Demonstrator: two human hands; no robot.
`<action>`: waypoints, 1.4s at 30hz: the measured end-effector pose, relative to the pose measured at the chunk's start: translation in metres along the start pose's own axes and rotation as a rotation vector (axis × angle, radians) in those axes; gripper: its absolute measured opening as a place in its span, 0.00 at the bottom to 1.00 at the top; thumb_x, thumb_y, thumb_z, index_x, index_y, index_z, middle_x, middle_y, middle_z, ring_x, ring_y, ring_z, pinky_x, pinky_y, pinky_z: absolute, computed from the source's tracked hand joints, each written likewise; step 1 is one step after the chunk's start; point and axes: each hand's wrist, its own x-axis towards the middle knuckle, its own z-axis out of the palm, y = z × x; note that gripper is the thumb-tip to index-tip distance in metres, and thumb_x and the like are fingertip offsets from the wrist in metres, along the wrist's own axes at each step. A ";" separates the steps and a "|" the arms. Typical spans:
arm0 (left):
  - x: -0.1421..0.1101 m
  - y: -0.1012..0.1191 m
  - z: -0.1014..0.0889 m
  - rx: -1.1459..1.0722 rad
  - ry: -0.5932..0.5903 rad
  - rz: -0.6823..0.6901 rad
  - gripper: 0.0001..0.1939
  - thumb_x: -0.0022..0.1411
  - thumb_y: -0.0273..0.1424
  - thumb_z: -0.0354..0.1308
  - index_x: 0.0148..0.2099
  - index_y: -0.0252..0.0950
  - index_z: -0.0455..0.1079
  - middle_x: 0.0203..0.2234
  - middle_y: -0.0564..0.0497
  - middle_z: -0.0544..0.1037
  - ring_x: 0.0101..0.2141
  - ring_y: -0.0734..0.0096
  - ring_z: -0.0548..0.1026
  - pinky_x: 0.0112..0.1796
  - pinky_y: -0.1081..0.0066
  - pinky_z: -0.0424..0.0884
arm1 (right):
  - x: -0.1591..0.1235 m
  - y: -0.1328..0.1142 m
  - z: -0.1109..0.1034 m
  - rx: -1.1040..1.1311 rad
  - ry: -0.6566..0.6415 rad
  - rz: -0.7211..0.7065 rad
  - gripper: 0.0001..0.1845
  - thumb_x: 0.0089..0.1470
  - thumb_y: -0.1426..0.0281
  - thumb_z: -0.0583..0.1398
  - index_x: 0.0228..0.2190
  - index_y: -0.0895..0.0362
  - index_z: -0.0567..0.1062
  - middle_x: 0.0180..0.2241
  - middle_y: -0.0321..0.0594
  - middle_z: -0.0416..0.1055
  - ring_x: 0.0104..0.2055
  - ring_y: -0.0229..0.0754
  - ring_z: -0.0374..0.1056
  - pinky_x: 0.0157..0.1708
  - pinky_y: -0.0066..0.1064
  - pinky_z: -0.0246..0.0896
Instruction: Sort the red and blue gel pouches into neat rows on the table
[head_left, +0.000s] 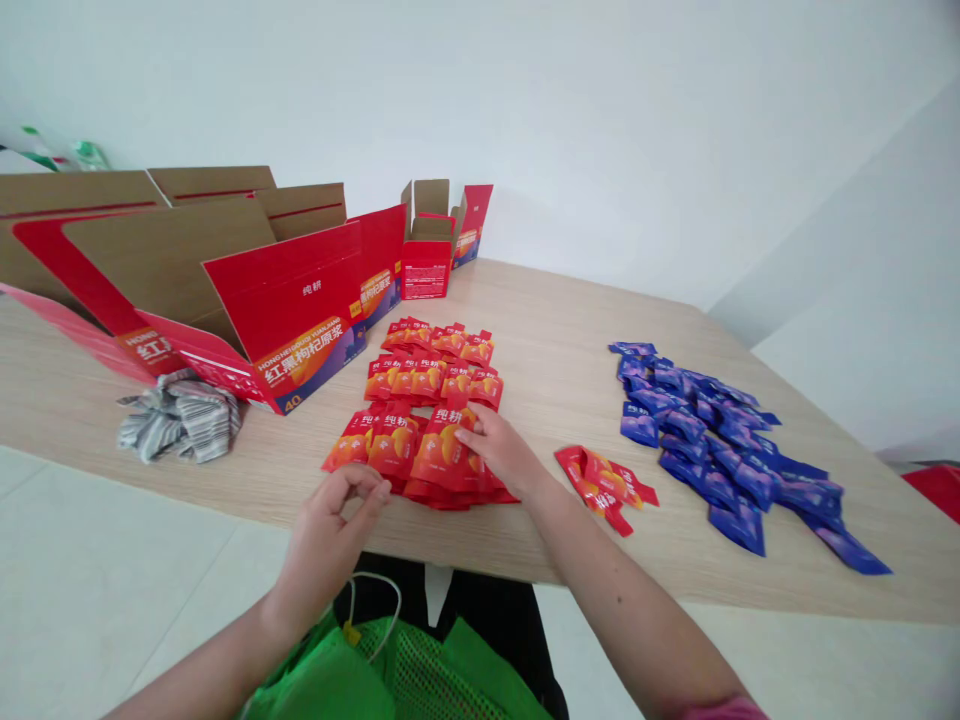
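Several red sachets point(431, 400) lie in rows on the wooden table point(555, 350). My right hand point(501, 447) rests on the nearest row, fingers pressed down on a red sachet point(442, 450). My left hand point(334, 530) hovers at the table's near edge, just left of that row, with fingers curled and thumb pinched to fingertips; I cannot make out anything in it. A small loose bunch of red sachets point(606, 485) lies to the right of my right wrist. Further right spreads a pile of blue sachets point(720, 450).
A large open red carton point(300, 310) stands at the left, a smaller open red box point(431, 245) behind the rows. A striped cloth point(180, 425) lies near the carton. A green mesh bag point(397, 675) sits below the table edge, by my lap.
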 end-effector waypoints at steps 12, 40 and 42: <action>0.002 -0.015 -0.014 0.054 -0.036 0.048 0.19 0.58 0.51 0.57 0.27 0.41 0.68 0.28 0.50 0.78 0.31 0.64 0.77 0.34 0.67 0.73 | -0.035 0.016 -0.028 -0.715 0.206 -0.245 0.16 0.64 0.59 0.55 0.42 0.52 0.79 0.38 0.45 0.78 0.40 0.49 0.73 0.44 0.41 0.67; 0.037 0.081 0.252 0.278 -0.838 0.150 0.15 0.67 0.38 0.60 0.52 0.36 0.70 0.50 0.45 0.74 0.47 0.61 0.75 0.47 0.57 0.75 | -0.152 0.150 -0.107 -0.667 0.599 -0.162 0.22 0.57 0.69 0.53 0.50 0.57 0.75 0.54 0.52 0.73 0.57 0.55 0.68 0.58 0.55 0.62; 0.035 0.081 0.245 0.201 -0.807 0.096 0.12 0.67 0.37 0.60 0.47 0.36 0.72 0.44 0.48 0.76 0.42 0.66 0.76 0.43 0.61 0.76 | -0.155 0.144 -0.109 -0.594 0.631 -0.171 0.21 0.59 0.68 0.52 0.51 0.56 0.75 0.54 0.51 0.73 0.56 0.53 0.68 0.56 0.53 0.64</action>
